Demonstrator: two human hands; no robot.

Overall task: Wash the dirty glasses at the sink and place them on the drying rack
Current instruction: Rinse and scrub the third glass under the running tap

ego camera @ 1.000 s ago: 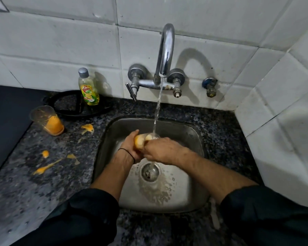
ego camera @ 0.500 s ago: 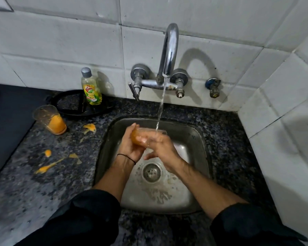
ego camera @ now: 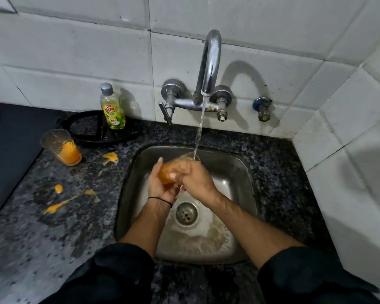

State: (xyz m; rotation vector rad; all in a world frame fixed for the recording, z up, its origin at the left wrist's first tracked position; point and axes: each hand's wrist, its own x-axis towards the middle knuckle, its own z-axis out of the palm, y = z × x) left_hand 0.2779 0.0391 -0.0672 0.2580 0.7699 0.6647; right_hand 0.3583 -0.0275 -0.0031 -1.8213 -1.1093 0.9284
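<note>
Over the steel sink (ego camera: 246, 172) I hold a clear glass (ego camera: 168, 172) stained orange inside, tilted with its mouth toward the running stream from the tap (ego camera: 208, 69). My left hand (ego camera: 160, 185) cups the glass from below and the left. My right hand (ego camera: 198, 181) lies over its right side, fingers reaching into or around the rim. Water falls onto the rim. A second dirty glass (ego camera: 62, 148) with orange residue stands tilted on the counter at the left.
A yellow dish-soap bottle (ego camera: 112, 108) stands on a black round tray (ego camera: 92, 128) behind the second glass. Orange spills (ego camera: 59, 204) dot the dark granite counter. White tiled walls close in at the back and right. The drain (ego camera: 186, 213) sits below my hands.
Both hands have lifted the glass a little toward the back of the sink, under the stream. My right hand has shifted from gripping the rim end to covering the glass's side.
</note>
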